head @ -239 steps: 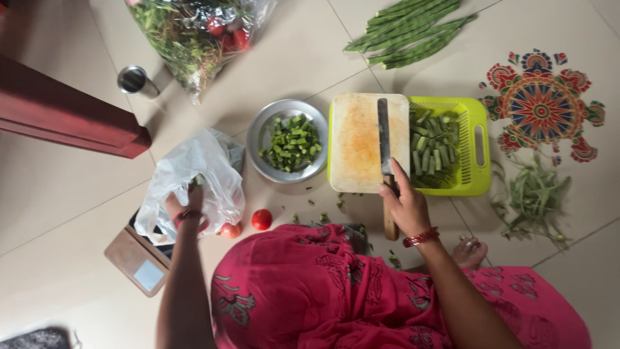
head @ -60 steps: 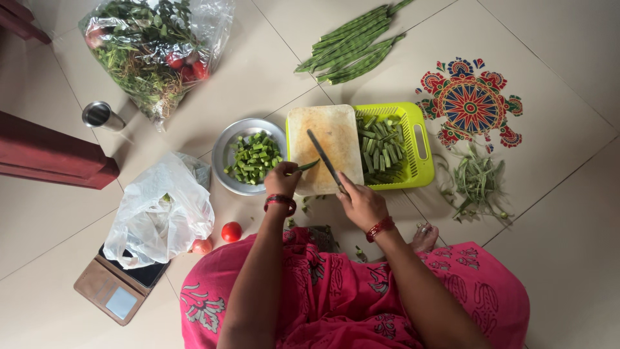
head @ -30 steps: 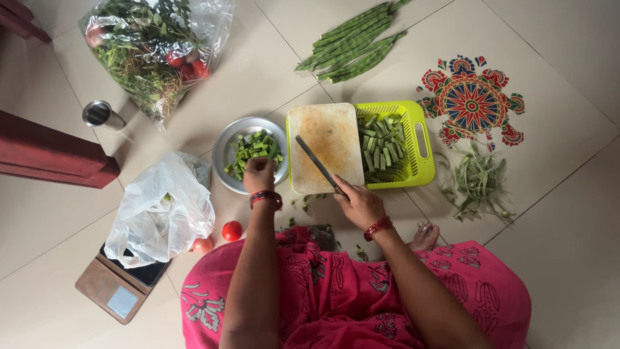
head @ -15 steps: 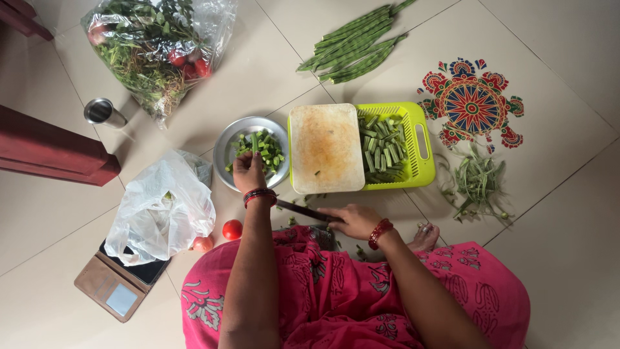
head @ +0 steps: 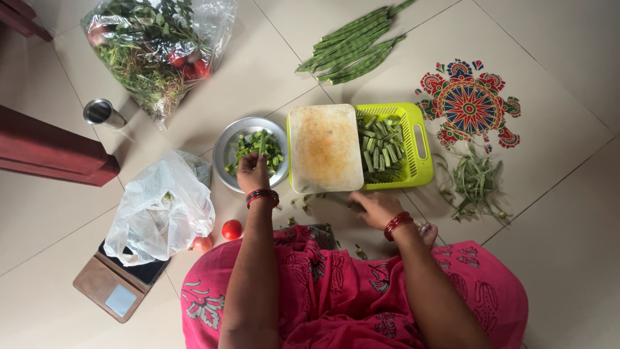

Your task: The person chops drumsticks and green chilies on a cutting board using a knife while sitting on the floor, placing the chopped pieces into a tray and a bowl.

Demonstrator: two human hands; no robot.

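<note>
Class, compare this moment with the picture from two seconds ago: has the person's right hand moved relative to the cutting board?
Yes. The right hand has come off the cutting board toward the person, onto the floor just below the board's lower right corner.

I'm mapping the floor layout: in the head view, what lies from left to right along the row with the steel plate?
White plastic bag → steel plate with chopped greens, left hand at its near rim → cutting board → green basket → pile of trimmings.
</note>
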